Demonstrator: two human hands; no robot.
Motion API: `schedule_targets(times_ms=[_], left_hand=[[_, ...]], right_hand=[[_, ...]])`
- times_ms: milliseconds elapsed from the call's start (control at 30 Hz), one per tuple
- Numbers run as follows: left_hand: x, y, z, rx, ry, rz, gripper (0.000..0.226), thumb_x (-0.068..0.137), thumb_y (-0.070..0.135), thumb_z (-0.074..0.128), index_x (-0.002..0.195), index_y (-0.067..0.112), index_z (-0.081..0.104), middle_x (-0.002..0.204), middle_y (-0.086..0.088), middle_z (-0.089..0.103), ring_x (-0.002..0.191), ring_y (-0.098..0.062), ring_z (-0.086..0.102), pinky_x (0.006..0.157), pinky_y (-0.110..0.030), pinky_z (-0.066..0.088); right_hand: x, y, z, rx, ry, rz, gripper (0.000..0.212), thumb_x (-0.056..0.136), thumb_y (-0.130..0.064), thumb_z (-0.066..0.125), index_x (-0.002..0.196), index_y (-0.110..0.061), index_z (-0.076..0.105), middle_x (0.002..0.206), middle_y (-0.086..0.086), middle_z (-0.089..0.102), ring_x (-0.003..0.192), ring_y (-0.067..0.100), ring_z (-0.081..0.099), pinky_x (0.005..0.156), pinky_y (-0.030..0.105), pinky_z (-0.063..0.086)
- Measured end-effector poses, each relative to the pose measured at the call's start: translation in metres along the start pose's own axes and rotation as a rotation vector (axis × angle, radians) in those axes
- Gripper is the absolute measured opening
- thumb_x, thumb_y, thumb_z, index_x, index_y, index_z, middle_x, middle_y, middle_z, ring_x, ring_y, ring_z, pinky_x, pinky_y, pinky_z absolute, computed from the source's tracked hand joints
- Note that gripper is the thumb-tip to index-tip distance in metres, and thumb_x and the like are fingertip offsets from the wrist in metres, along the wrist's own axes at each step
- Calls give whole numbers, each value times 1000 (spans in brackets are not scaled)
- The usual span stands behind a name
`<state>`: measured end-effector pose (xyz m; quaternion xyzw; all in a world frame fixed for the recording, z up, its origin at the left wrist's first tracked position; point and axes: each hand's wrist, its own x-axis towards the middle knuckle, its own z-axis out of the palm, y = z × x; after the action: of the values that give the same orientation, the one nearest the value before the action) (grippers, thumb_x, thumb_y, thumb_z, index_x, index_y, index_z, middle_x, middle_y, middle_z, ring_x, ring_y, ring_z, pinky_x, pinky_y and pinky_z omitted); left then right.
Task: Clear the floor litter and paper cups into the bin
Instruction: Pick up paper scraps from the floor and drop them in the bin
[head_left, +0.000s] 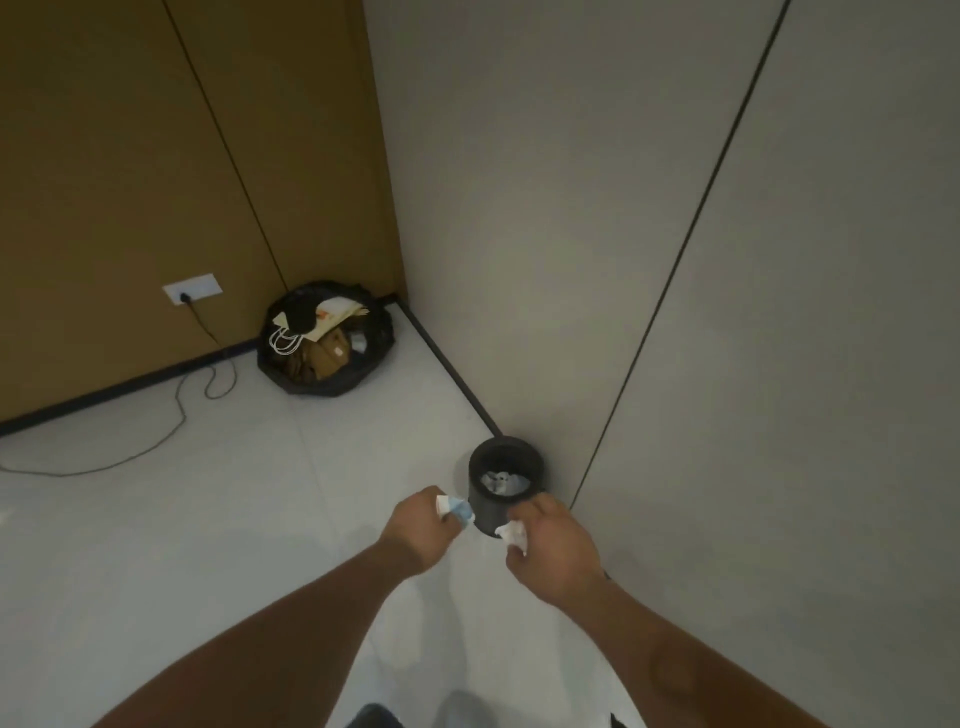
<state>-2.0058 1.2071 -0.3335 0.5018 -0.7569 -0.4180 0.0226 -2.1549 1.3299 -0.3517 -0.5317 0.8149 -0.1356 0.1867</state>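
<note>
Left hand: I've got the left hand out front, its fingers curled tight round a blue-and-white wrapper.
Right hand: the right hand is pinching a crumpled white paper, fingers narrow around it.
Bin: a small dark round bin stands on the floor just beyond both sets of fingers. It sits between them and tight against the grey wall.
Bin contents: a wad of pale crumpled tissue lies at the bottom.
Where the litter sits: the wrapper is just left of the bin's near wall and the white paper is in front of that wall. Both are below the rim from my view, neither over the opening.
Writing: there's some print on the wrapper, but it's way too blurry for me to read.
Far beyond the fingers: a black bag in the corner is stuffed with paper bags and brown cardboard.
Up left: a white socket has a cable trailing across the floor.
</note>
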Motion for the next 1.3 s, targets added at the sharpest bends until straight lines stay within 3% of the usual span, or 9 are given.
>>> schedule_targets(times_ms=[300,500,633,733,867,1033,1200,1300], left_hand=[[148,-10,-45,-15,-128,56,28,92,28,59,113,9,60,110,-7,66,101,-21,62,90,-30,50],[247,1,-70,76,-269,111,27,91,23,62,113,8,61,112,-9,66,103,-23,62,91,-32,50],[304,8,-61,240,-372,160,29,92,29,60,115,12,57,114,-5,64,104,-18,60,90,-25,50],[347,10,-39,333,-423,167,28,93,32,58,115,16,56,114,-1,64,101,-14,60,84,-19,47],[405,7,10,411,-496,180,28,92,34,57,116,20,56,115,2,64,103,-14,60,87,-21,47],[481,-22,92,458,-551,225,19,93,29,55,110,21,55,112,0,64,93,-10,57,76,-17,42],[550,-79,163,537,-621,232,27,92,26,57,117,15,56,116,-6,64,105,-21,60,85,-25,45],[580,-100,189,530,-655,235,33,90,23,59,121,13,53,117,-9,63,106,-25,59,83,-26,43]], right_hand=[[130,-19,16,-41,-38,159,48,87,-35,57,134,-28,49,138,-4,43,121,16,47,96,25,41],[195,-22,11,18,-18,312,49,88,-39,57,135,-32,46,138,-7,42,123,15,44,100,26,41],[229,2,21,69,-10,388,43,89,-37,54,131,-31,48,134,-8,47,117,11,47,96,21,44],[258,31,36,130,-34,441,46,90,-35,52,135,-30,44,134,-8,45,118,11,46,97,21,43],[302,80,74,199,-57,520,47,91,-36,53,136,-29,41,134,-7,44,118,11,44,100,23,42],[354,134,149,224,-60,635,49,91,-37,55,137,-27,41,134,-5,45,117,13,47,98,27,45],[402,171,243,214,-83,696,48,89,-35,56,134,-24,44,129,0,46,113,19,46,93,32,46],[423,188,286,210,-71,741,50,88,-36,57,133,-20,44,128,4,46,113,22,47,90,34,48]])
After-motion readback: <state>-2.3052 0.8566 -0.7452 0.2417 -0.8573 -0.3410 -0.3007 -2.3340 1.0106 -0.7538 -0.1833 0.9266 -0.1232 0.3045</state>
